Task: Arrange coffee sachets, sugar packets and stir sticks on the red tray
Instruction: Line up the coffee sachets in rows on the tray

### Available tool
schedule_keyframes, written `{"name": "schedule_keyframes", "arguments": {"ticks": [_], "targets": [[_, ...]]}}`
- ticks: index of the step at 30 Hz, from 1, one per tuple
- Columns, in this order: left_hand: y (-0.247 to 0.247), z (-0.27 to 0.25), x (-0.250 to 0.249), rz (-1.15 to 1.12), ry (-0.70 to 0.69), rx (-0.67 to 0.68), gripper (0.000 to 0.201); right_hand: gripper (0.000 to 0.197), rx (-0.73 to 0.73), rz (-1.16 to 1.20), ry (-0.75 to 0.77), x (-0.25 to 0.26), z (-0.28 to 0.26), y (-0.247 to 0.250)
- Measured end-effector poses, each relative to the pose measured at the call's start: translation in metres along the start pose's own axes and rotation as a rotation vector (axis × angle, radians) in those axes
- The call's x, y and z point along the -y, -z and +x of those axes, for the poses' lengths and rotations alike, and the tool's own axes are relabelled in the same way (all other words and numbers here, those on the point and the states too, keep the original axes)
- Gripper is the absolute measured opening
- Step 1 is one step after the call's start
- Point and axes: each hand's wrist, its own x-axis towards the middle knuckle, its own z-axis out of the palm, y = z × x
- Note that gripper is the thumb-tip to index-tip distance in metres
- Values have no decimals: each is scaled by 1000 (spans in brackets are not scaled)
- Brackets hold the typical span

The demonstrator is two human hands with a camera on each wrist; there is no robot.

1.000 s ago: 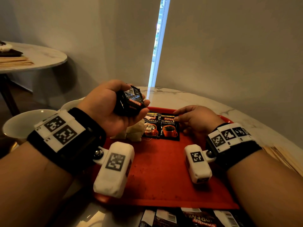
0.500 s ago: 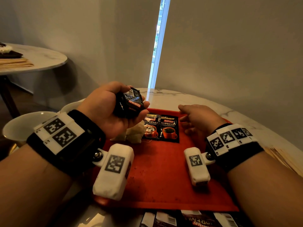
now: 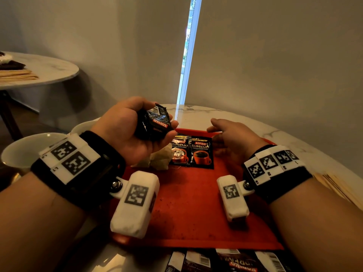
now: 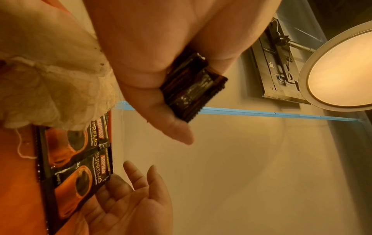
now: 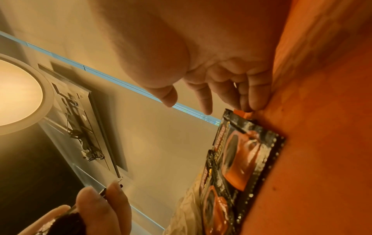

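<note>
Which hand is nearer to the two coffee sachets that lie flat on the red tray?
The right hand: it is open just beside the two coffee sachets, at their right edge. The left hand is raised above their left side, holding a stack of sachets.

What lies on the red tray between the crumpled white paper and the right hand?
Two coffee sachets, side by side and face up, lie on the red tray between the crumpled white paper and the right hand; the head view shows this.

two white bowls (image 3: 23,152) at left, side table (image 3: 49,71) (round, marble), ceiling lamp (image 4: 342,68)
</note>
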Motion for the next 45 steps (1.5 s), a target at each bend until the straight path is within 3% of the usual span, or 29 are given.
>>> {"name": "schedule_keyframes", "arguments": {"ticks": [3, 7, 12, 17, 22, 27, 31, 35, 39, 42, 45], "targets": [[-3, -1, 0, 6, 9, -10, 49, 33, -22, -14, 53, 4, -5, 5], [-4, -5, -1, -15, 23, -11, 46, 15, -6, -89, 318, 19, -21, 9], [-3, -2, 0, 17, -7, 27, 44, 44, 256, -149, 575, 39, -52, 5], [-2, -2, 1, 86, -2, 47, 31, 50, 391, -292, 689, 45, -66, -4], [-1, 2, 2, 84, -12, 16, 23, 41, 244, -344, 794, 43, -61, -6], [0, 5, 3, 99, 47, 15, 29, 29, 194, -282, 885, 40, -58, -5], [1, 6, 3, 110, 57, 3, 34, 27, 208, -278, 890, 39, -57, -7], [0, 6, 4, 134, 82, -2, 26, 27, 233, -257, 878, 35, -55, -10], [1, 4, 3, 119, 107, -17, 22, 20, 100, -145, 842, 31, -51, -10], [1, 4, 2, 121, 76, -68, 16, 14, -43, 5, 728, 27, -39, -7], [2, 2, -2, 140, 38, -88, 17, 14, -66, 141, 509, 22, -25, -4]]}}
